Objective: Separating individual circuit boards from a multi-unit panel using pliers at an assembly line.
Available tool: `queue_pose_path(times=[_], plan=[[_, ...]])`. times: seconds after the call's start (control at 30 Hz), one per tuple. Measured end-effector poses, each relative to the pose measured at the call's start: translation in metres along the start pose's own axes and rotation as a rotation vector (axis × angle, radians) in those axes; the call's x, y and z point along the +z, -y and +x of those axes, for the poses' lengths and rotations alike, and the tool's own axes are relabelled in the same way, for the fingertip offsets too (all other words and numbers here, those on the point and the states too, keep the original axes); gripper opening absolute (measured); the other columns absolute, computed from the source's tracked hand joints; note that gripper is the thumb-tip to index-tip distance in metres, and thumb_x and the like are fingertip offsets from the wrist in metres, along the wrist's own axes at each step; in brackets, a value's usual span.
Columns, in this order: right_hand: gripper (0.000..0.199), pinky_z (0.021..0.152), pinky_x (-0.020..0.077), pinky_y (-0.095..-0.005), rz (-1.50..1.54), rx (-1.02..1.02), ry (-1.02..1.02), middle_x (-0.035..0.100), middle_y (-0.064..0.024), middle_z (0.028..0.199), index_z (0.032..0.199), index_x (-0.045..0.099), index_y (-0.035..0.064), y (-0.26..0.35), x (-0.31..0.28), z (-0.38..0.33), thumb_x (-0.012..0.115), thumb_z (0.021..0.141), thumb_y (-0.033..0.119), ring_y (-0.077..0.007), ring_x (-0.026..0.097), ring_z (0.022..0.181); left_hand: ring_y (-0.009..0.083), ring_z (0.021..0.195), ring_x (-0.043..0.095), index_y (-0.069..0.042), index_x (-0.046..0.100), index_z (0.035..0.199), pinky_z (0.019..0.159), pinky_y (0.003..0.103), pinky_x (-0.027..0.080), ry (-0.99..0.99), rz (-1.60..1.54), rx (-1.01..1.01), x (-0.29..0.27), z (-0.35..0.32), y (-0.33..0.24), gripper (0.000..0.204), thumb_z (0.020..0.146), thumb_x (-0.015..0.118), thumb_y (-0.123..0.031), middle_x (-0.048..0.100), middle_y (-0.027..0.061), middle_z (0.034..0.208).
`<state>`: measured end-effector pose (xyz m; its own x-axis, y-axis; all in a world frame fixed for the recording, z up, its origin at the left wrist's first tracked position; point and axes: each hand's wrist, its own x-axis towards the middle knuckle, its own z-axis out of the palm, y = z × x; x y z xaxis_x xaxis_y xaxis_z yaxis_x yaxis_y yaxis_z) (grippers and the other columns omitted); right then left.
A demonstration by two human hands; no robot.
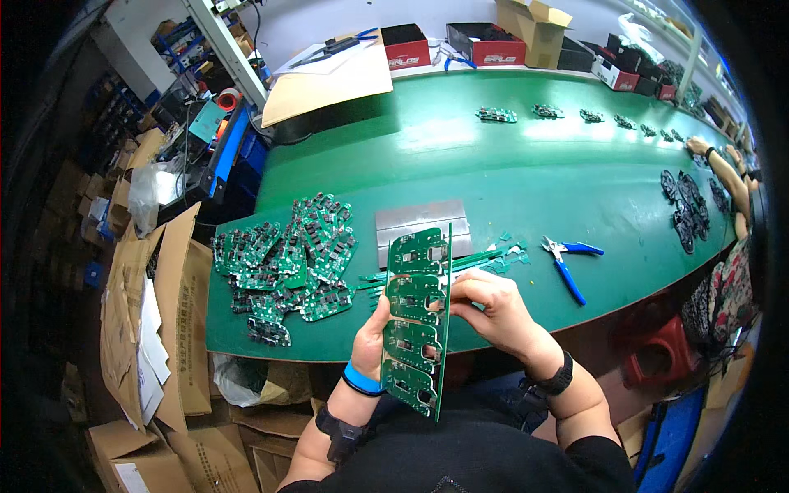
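My left hand [370, 343] grips the left edge of a green circuit board panel [413, 297], held upright above the table's front edge. Several joined boards with small parts make up the panel. Along its right side runs a narrow green edge strip [445, 329]. My right hand [496, 311] is closed at that strip, thumb and fingers pinched together; the fingertips are partly hidden. Behind the panel lie a grey metal plate [422, 215] and loose green strips [508, 256]. Blue-handled cutting pliers [569, 264] lie open to the right of my right hand.
A heap of populated circuit boards [288, 256] covers the table's left. Small boards [497, 115] stand in a row at the back. A co-worker's hand [699, 146] is at the far right, near black parts [684, 209]. Cardboard [185, 320] and a red stool [660, 352] flank the table.
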<state>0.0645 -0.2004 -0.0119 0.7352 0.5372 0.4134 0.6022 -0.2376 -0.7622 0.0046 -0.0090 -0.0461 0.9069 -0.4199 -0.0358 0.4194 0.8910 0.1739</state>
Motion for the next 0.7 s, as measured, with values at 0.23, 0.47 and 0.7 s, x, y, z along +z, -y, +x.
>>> queue_pose_path(times=[0.23, 0.47, 0.7], plan=[[0.007, 0.059, 0.0454, -0.0242, 0.388, 0.291, 0.010, 0.065, -0.0060, 0.070, 0.082, 0.066, -0.0014, -0.007, -0.005, 0.016, 0.065, 0.078, 0.004, -0.0103, 0.057, 0.063, 0.0307, 0.095, 0.061, -0.016, 0.019, 0.139, 0.069, 0.045, 0.057, -0.024, 0.183, 0.024, 0.007, -0.003, -0.021, 0.049, 0.097, 0.029, -0.039, 0.048, 0.0230, 0.124], [0.007, 0.057, 0.0454, -0.0273, 0.024, 0.229, -0.043, 0.063, -0.0105, 0.067, 0.077, 0.067, -0.0001, -0.018, -0.029, 0.025, 0.069, 0.073, 0.006, -0.0167, 0.059, 0.060, 0.0167, 0.110, 0.049, -0.004, 0.039, 0.129, 0.089, 0.033, 0.044, 0.064, 1.675, 0.514, 0.096, 0.060, -0.119, 0.041, 0.090, 0.051, -0.007, 0.048, 0.0056, 0.124], [0.006, 0.067, 0.0454, -0.0371, -0.250, 0.093, 0.043, 0.056, -0.0149, 0.077, 0.081, 0.064, 0.0014, -0.033, -0.007, 0.024, 0.061, 0.078, 0.005, -0.0320, 0.057, 0.077, 0.0368, 0.088, 0.059, -0.013, 0.053, 0.115, 0.077, 0.040, 0.048, 0.222, 2.553, 0.379, 0.087, 0.139, -0.125, 0.030, 0.085, 0.056, -0.015, 0.062, 0.0182, 0.096]])
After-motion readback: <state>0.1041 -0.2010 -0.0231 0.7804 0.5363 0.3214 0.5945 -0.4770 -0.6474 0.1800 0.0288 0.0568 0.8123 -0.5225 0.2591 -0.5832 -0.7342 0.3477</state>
